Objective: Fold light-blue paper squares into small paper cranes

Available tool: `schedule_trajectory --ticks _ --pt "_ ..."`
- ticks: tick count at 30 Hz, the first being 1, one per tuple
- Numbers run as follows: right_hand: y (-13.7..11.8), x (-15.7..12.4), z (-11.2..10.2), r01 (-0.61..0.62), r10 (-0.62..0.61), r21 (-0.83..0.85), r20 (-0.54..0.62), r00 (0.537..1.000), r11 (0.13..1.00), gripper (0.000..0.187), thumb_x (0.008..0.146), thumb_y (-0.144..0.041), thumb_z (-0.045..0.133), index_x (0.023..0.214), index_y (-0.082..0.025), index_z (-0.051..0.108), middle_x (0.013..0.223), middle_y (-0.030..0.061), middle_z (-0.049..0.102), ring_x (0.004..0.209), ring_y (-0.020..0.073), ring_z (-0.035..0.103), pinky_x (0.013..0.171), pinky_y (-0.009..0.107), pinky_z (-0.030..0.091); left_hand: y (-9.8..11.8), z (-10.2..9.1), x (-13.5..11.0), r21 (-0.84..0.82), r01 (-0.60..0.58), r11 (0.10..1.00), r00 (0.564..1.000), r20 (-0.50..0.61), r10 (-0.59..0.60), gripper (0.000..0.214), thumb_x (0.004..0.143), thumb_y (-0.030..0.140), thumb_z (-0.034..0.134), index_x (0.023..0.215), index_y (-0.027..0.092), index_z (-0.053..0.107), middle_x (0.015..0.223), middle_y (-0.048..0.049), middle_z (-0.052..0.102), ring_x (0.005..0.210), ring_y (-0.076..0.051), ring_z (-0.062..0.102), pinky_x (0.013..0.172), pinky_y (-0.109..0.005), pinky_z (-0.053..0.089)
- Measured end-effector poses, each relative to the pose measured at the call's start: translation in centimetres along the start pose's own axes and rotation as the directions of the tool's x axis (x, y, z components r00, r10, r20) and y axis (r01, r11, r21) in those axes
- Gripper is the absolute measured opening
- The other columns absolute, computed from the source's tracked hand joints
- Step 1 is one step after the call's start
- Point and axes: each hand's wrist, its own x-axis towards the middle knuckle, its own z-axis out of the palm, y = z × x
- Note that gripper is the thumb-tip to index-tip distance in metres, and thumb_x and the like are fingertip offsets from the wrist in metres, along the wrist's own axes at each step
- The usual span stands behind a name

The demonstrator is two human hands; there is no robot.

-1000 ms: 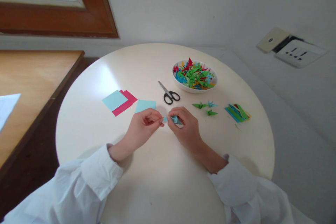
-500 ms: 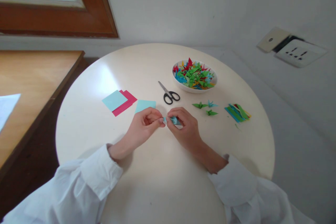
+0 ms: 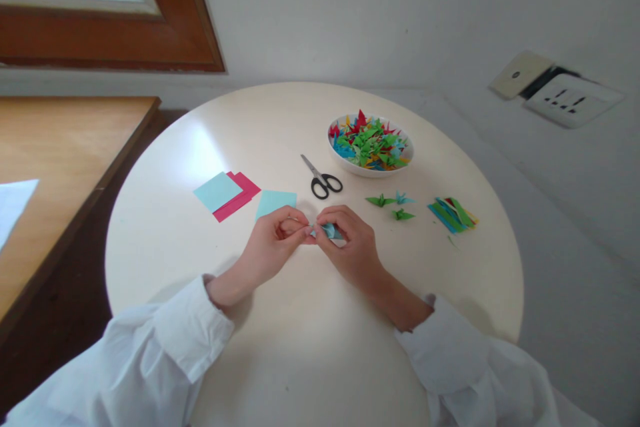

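Observation:
Between my fingertips is a small folded piece of light-blue origami paper (image 3: pixel 331 231), partly covered by the fingers. My left hand (image 3: pixel 280 235) pinches its left end with thumb and forefinger. On the other side, my right hand (image 3: pixel 350 240) is closed on the larger, layered part of it. Just beyond my left hand lies a flat light-blue paper square (image 3: pixel 276 201). Black-handled scissors (image 3: pixel 323 181) rest beyond the fingertips, their blades pointing away to the left.
A white bowl (image 3: pixel 373 172) heaped with colourful paper cranes stands at the back right. Several small cranes (image 3: pixel 401 214) and a stack of coloured paper strips (image 3: pixel 453 215) lie on the right. Light-blue and red paper squares (image 3: pixel 220 192) overlap on the left of the round table (image 3: pixel 320 347).
Both hands keep their pinch on the folded paper. The fingertips have drawn slightly closer together, and a little less of the paper shows between them.

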Motion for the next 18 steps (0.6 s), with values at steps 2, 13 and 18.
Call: schedule_trajectory --ticks 2,13,18 --pt "0.04 0.01 0.00 0.006 -0.006 -0.002 0.000 1.000 1.000 0.011 0.076 -0.012 0.053 0.073 -0.022 0.051 0.073 0.0010 0.060 0.071 0.0141 0.059 0.063 0.027 0.048 0.05 0.02 0.00 -0.013 -0.004 1.000 1.000 0.002 0.004 0.021 0.068 0.034 0.067 0.072 0.018 0.055 0.058 -0.0001 0.068 0.064 -0.018 0.068 0.059 -0.026 0.053" --pt "0.26 0.04 0.10 0.045 -0.045 -0.028 -0.008 0.999 0.999 0.009 0.076 -0.012 0.054 0.073 -0.021 0.052 0.072 0.0019 0.061 0.071 0.0141 0.059 0.063 0.026 0.048 0.15 0.05 0.00 -0.050 -0.031 0.998 0.999 0.020 0.032 0.023 0.068 0.035 0.068 0.072 0.017 0.055 0.056 0.0017 0.065 0.061 -0.015 0.067 0.063 -0.027 0.055" --pt "0.28 0.08 0.04 0.045 -0.046 -0.019 -0.006 0.999 0.999 0.009 0.076 -0.011 0.054 0.073 -0.020 0.053 0.072 0.0023 0.061 0.071 0.0141 0.059 0.064 0.026 0.048 0.11 0.05 -0.07 -0.082 -0.035 0.996 0.998 0.040 0.038 0.023 0.069 0.036 0.067 0.074 0.017 0.055 0.057 0.0018 0.066 0.059 -0.014 0.066 0.068 -0.030 0.056"
